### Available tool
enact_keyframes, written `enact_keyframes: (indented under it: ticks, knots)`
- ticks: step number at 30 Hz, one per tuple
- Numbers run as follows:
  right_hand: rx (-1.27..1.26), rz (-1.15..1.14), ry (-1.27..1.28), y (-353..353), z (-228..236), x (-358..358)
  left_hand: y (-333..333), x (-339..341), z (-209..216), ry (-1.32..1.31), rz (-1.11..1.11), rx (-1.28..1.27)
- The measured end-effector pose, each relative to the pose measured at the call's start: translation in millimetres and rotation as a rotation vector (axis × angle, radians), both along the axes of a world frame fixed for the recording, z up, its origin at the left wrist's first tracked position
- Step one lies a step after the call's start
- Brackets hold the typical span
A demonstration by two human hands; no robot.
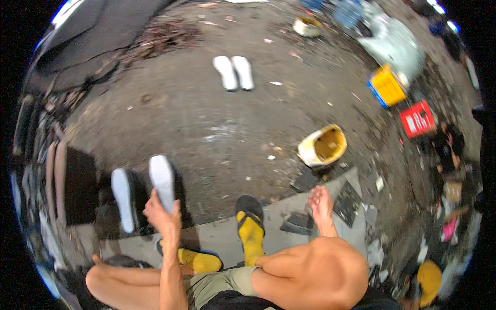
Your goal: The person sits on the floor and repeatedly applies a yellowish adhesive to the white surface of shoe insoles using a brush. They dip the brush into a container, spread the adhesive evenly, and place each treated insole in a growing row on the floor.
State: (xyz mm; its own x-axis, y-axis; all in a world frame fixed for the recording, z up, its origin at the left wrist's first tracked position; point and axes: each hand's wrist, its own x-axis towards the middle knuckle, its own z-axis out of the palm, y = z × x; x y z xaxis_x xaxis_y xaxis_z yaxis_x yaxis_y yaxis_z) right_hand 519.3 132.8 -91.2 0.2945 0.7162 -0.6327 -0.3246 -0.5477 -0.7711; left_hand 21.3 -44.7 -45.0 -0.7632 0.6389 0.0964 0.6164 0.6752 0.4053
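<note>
Left hand (161, 213) gripped a white sole (163, 182) by its near end, apparently for inspection; right hand (321, 202), well right of it, hung open-fingered.

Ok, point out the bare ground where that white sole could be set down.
The widest bare dirt lies between the white sole in the left hand, the pair of white soles farther off and the yellow bowl. The right side, past the yellow crate and red box, is crowded with litter.
</note>
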Motion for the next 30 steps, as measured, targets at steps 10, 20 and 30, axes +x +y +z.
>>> enact_keyframes:
  ticks: [10, 20, 30]
  knots:
    - [-0.033, 0.314, -0.869, 45, -63, 45, -3, -6, 24, 0.014, 0.067, 0.074]
    - [0.146, 0.128, -0.956, 46, -29, 17, 1, -6, 10, -0.091, 0.065, 0.075]
    - [0.086, 0.258, -0.222, 129, -52, 81, 12, -33, 7, -0.09, 0.076, -0.244]
